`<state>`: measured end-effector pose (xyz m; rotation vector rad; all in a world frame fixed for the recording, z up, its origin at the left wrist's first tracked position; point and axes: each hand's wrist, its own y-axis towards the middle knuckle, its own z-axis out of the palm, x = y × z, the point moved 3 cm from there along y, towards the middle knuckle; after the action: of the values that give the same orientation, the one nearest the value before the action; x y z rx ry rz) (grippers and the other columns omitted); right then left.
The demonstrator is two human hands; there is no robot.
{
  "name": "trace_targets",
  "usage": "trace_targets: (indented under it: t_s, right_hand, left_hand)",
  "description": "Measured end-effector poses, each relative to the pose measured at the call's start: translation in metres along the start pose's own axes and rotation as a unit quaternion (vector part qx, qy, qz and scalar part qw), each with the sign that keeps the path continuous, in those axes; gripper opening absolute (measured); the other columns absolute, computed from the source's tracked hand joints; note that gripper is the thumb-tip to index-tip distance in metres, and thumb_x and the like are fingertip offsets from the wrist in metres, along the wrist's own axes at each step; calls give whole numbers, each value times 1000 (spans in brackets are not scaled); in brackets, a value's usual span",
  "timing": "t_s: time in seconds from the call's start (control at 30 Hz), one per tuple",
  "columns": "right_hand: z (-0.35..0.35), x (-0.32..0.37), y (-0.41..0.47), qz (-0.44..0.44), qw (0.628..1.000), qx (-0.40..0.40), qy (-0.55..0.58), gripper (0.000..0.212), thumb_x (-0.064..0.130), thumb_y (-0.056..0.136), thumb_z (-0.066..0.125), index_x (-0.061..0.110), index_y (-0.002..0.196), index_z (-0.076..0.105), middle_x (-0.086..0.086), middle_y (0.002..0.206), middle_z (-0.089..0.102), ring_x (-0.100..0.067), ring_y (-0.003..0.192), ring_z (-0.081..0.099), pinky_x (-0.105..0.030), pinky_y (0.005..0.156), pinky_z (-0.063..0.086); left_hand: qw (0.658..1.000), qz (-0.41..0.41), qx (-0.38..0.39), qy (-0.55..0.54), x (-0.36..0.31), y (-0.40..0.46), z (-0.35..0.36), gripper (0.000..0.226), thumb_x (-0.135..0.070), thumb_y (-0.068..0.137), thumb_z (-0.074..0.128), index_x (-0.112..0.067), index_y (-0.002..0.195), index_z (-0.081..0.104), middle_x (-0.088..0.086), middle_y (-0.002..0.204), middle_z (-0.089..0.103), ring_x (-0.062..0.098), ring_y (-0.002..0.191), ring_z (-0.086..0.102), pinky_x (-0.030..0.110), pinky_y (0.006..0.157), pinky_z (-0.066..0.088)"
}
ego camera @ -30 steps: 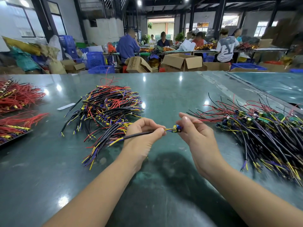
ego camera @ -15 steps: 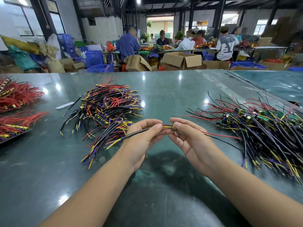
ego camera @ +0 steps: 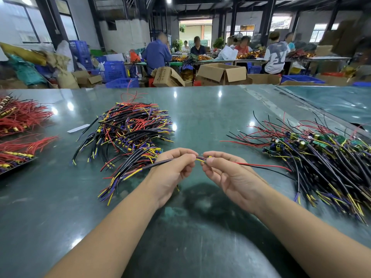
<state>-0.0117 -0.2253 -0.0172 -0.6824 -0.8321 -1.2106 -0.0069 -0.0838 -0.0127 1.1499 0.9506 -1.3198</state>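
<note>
Above the green table (ego camera: 200,227), my left hand (ego camera: 172,171) pinches a black sleeved wire bundle (ego camera: 158,164) whose yellow and purple tails trail off to the left. My right hand (ego camera: 226,175) pinches a small component with a yellow top (ego camera: 207,158) at the bundle's other end. Red and black leads (ego camera: 261,166) run from it to the right. The two hands nearly touch at the fingertips.
A heap of sleeved wire assemblies (ego camera: 132,129) lies left of centre. Another heap of small circuit boards with wires (ego camera: 325,157) covers the right side. Red wire bundles (ego camera: 18,117) sit at the far left. Cardboard boxes (ego camera: 222,74) and seated people are beyond the table.
The hands drew together, then parted slightly. The red and black leads now stretch out to the right of my right hand, and the bundle sits a little lower.
</note>
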Motion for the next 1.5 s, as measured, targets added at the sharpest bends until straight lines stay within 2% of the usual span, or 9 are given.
trace_targets:
  t_s: [0.2, 0.37, 0.47, 0.57, 0.73, 0.97, 1.23, 1.4, 1.5]
  right_hand:
    - [-6, 3, 2, 4, 1000, -21, 12, 12, -4, 73, 64, 1, 83, 68, -11, 72, 66, -14, 61, 65, -19, 63, 56]
    - [-9, 1, 2, 97, 993, -64, 10, 10, 4, 85, 55, 1, 84, 65, -6, 65, 62, -10, 50, 55, -15, 48, 49]
    - [-10, 1, 3, 96, 993, -69, 11, 8, 4, 84, 57, 1, 83, 65, -7, 65, 61, -10, 49, 54, -14, 47, 48]
    - [-9, 1, 3, 53, 997, -48, -17, 9, -4, 83, 60, 3, 84, 66, -5, 64, 61, -9, 50, 56, -14, 50, 48]
    - [-5, 4, 0, -38, 994, 15, -105, 17, -8, 80, 62, 5, 91, 64, -4, 72, 62, -7, 60, 56, -16, 60, 50]
    - [-2, 15, -3, -159, 947, 43, -275, 22, -4, 80, 68, 15, 91, 65, 9, 76, 69, -2, 67, 58, -13, 63, 46]
    - [-3, 9, 1, -178, 928, 18, -327, 21, -5, 81, 68, 14, 89, 67, -2, 80, 68, -9, 69, 56, -16, 65, 45]
    - [-9, 8, -2, -125, 948, 45, -289, 17, -1, 80, 69, 9, 94, 70, 3, 75, 71, -5, 66, 62, -14, 66, 49]
    - [-6, 6, -2, -120, 955, 57, -266, 19, 0, 79, 70, 13, 92, 71, 1, 78, 72, -5, 70, 63, -15, 68, 50]
  left_hand:
    - [999, -2, 30, 44, 3, 1, -3, 14, -6, 90, 59, -9, 83, 71, -1, 66, 67, 4, 59, 58, 14, 58, 48]
    - [958, 48, 40, 281, 3, 2, -6, 17, -12, 88, 64, -23, 78, 71, -7, 67, 69, 4, 65, 60, 21, 67, 49]
    - [945, 68, 31, 320, 3, 3, -7, 15, -17, 87, 66, -26, 75, 71, -6, 68, 68, 8, 64, 55, 26, 65, 43]
    - [954, 68, 25, 292, 0, 2, -7, 13, -26, 83, 67, -28, 71, 71, -6, 66, 66, 9, 64, 55, 28, 64, 44]
    - [989, 26, 25, 143, -3, 1, -5, 32, -8, 90, 59, -17, 62, 72, -2, 58, 61, 9, 60, 52, 22, 65, 42]
    - [997, -28, 65, -30, -2, 0, -1, 22, -14, 77, 62, -11, 59, 73, 1, 54, 58, 5, 50, 51, 17, 55, 40]
    - [999, -27, 8, 44, 2, 4, -11, 26, -10, 88, 62, -12, 67, 76, -5, 52, 55, 4, 51, 48, 15, 54, 40]
    - [995, 35, 14, 97, -1, 3, -10, 16, -11, 91, 60, -17, 86, 75, 7, 81, 75, 14, 72, 69, 28, 78, 56]
    - [995, 56, 4, 84, -5, 3, -12, 14, -8, 88, 62, -16, 87, 73, 10, 82, 75, 17, 74, 71, 33, 81, 57]
